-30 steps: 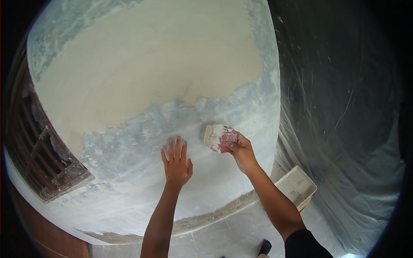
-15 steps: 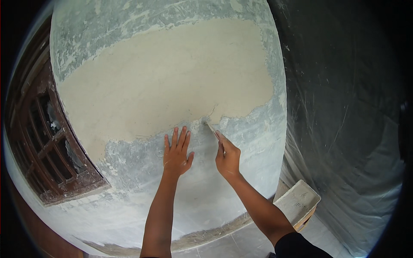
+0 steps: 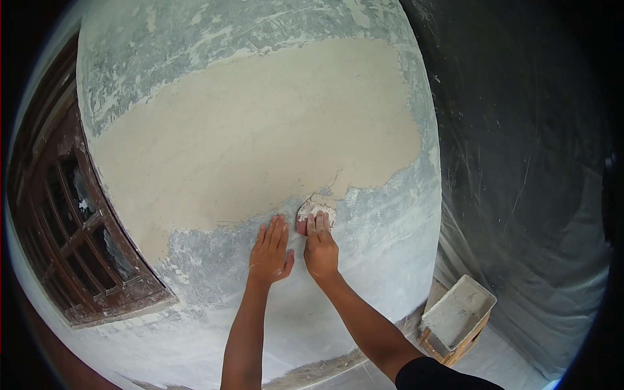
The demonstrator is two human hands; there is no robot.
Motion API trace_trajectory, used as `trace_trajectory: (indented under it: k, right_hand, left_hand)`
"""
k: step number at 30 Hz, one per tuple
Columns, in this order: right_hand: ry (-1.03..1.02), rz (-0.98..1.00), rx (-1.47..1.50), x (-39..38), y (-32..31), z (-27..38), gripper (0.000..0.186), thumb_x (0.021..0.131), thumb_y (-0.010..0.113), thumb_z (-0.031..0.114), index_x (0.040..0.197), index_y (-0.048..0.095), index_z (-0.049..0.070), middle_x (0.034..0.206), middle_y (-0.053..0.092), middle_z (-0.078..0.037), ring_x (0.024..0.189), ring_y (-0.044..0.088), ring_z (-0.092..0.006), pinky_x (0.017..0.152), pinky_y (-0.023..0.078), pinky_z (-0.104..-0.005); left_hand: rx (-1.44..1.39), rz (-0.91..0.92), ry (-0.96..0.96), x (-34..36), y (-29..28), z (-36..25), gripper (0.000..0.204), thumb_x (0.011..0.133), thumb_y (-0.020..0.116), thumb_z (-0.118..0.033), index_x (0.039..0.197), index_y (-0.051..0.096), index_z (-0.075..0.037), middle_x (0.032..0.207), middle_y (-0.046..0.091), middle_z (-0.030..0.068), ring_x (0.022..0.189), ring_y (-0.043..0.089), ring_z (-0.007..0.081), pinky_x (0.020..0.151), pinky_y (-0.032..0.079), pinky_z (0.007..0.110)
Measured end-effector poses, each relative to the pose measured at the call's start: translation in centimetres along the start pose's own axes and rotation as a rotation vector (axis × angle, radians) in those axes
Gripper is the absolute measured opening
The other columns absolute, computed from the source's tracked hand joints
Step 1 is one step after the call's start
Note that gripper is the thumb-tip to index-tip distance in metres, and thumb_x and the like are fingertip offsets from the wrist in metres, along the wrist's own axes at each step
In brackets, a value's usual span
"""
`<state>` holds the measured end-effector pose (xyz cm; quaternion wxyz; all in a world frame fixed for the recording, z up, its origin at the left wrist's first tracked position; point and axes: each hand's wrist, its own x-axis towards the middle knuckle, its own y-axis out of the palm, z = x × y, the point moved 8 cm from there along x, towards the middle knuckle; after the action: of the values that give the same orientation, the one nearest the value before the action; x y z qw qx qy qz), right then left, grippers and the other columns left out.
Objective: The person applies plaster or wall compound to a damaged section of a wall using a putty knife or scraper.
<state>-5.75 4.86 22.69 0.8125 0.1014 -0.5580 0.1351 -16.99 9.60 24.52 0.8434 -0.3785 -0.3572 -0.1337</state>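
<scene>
A putty knife (image 3: 316, 207) with a reddish handle and a plaster-smeared blade lies nearly flat against the wall. My right hand (image 3: 320, 250) is closed on it, fingers stretched along the blade. The blade meets the ragged lower border of a wide beige plaster patch (image 3: 260, 130), where a thin crack runs upward. Just left of the knife, my left hand (image 3: 268, 250) rests on the grey-white wall (image 3: 214, 260) with its fingers out straight and nothing in it. Its fingertips touch just below the patch.
A brown wooden window frame (image 3: 97, 240) with bars is set into the wall at the left. Dark plastic sheeting (image 3: 520, 195) hangs along the right. A plaster-coated rectangular tray (image 3: 458, 312) rests on a wooden support near the floor at the lower right.
My right hand has turned the putty knife from edge-on to nearly flat on the wall and moved it slightly left. The view has shifted, so the wall appears lower.
</scene>
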Motion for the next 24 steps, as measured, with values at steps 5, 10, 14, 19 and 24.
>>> trace_trajectory:
  k: [5, 10, 14, 19, 24]
  right_hand:
    - [-0.095, 0.038, -0.157, -0.4, 0.8, 0.2, 0.050, 0.077, 0.057, -0.006, 0.127, 0.054, -0.008, 0.129, 0.052, -0.032, 0.122, 0.052, -0.0451, 0.097, 0.050, -0.0427]
    - [-0.138, 0.133, -0.117, -2.3, -0.5, 0.1, 0.053, 0.075, 0.057, -0.007, 0.127, 0.054, -0.007, 0.128, 0.054, -0.030, 0.121, 0.053, -0.0427, 0.099, 0.048, -0.0426]
    - [-0.180, 0.175, 0.043, -2.7, -4.5, 0.1, 0.049, 0.072, 0.055, -0.012, 0.121, 0.059, -0.003, 0.117, 0.062, -0.025, 0.112, 0.059, -0.0401, 0.097, 0.047, -0.0441]
    - [-0.001, 0.071, 0.132, 2.7, -9.3, -3.3, 0.033, 0.082, 0.049, -0.013, 0.112, 0.056, -0.001, 0.100, 0.063, -0.023, 0.095, 0.060, -0.0414, 0.084, 0.048, -0.0440]
    - [-0.014, 0.155, 0.255, 10.3, -10.1, -6.4, 0.046, 0.081, 0.047, -0.015, 0.125, 0.050, -0.001, 0.110, 0.058, -0.022, 0.102, 0.056, -0.0393, 0.089, 0.046, -0.0426]
  left_hand:
    - [0.004, -0.024, -0.008, 0.5, 0.2, -0.7, 0.070, 0.081, 0.054, -0.028, 0.140, 0.038, 0.007, 0.151, 0.033, 0.0219, 0.142, 0.031, 0.0337, 0.116, 0.022, 0.047]
    - [0.030, -0.018, -0.010, 0.4, 0.0, -0.5, 0.071, 0.080, 0.053, -0.029, 0.140, 0.038, 0.007, 0.151, 0.035, 0.0216, 0.142, 0.032, 0.0328, 0.117, 0.021, 0.046]
    - [0.087, -0.008, -0.060, 0.9, 0.2, -1.0, 0.069, 0.082, 0.052, -0.028, 0.142, 0.038, 0.004, 0.153, 0.032, 0.0175, 0.144, 0.028, 0.0309, 0.118, 0.018, 0.047]
    - [0.118, -0.002, -0.012, 2.6, -0.1, -1.8, 0.068, 0.082, 0.052, -0.023, 0.144, 0.035, 0.002, 0.154, 0.031, 0.0169, 0.144, 0.026, 0.0337, 0.116, 0.017, 0.053]
    - [0.178, -0.062, 0.042, 6.6, -1.8, -2.0, 0.065, 0.084, 0.051, -0.021, 0.143, 0.037, 0.000, 0.154, 0.032, 0.0132, 0.144, 0.027, 0.0313, 0.116, 0.017, 0.053]
